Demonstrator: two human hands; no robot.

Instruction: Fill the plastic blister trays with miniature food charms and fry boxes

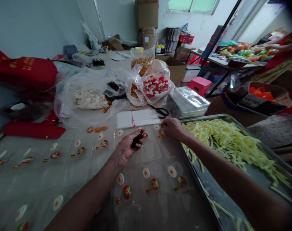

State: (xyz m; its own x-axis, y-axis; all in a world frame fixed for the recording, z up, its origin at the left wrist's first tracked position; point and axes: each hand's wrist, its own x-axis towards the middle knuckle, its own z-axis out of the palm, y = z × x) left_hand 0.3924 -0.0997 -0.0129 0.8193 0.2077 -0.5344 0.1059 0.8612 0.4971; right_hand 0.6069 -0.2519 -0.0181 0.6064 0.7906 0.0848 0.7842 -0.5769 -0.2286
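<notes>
Location: the dark pieces (137,140) are in the left hand (129,145), above the clear sleeves (152,150) on the counter (122,63). The left fingers are clamped on them. The right hand (173,128) is at the far right sleeves, beside an egg-shaped piece (156,127) and a round red-and-green piece (162,133); its fingers are bunched together, but whether they pinch anything cannot be told.

Recommended handling: hold the left hand low and near the right so that each transfer is short. Pinch one dark piece at a time and release it flat inside a sleeve's outline, clear of the egg-shaped and round pieces. The sleeves look thin and should slide easily; lift the fingers straight up.

Caution: the tray (214,186) of pale strips (232,138) lies under the right forearm. Avoid brushing its rim. Leave the scissors (162,112), just beyond, undisturbed.
</notes>
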